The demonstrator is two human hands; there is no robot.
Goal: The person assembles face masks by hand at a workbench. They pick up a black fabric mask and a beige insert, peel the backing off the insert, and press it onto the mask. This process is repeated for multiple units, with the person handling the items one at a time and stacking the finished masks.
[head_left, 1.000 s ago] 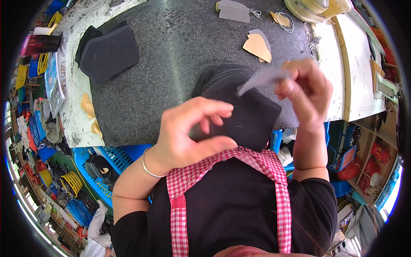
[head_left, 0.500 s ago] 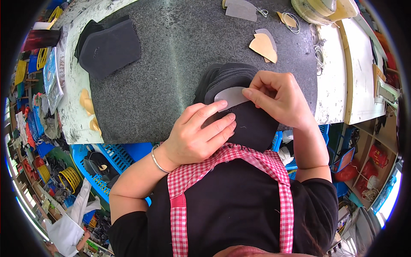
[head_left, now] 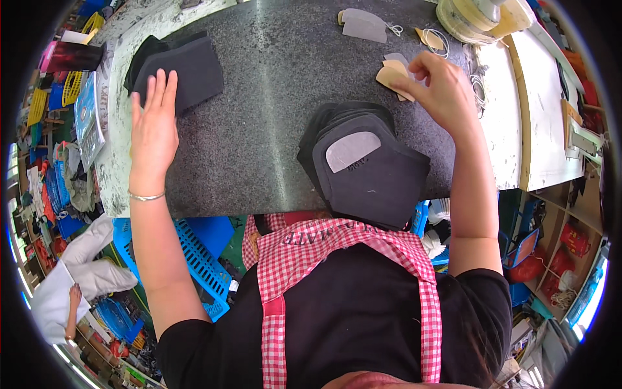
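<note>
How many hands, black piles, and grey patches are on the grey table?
Hands: 2, left hand, right hand
Black piles: 2, far-left pile, near pile
Grey patches: 2, one on the near pile, one far off
Total: 6

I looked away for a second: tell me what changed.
Both hands left the grey patch, now lying free on the black stack. The left hand swung out to the far black pile; the right hand reached the tan pieces. The stack stayed put.
</note>
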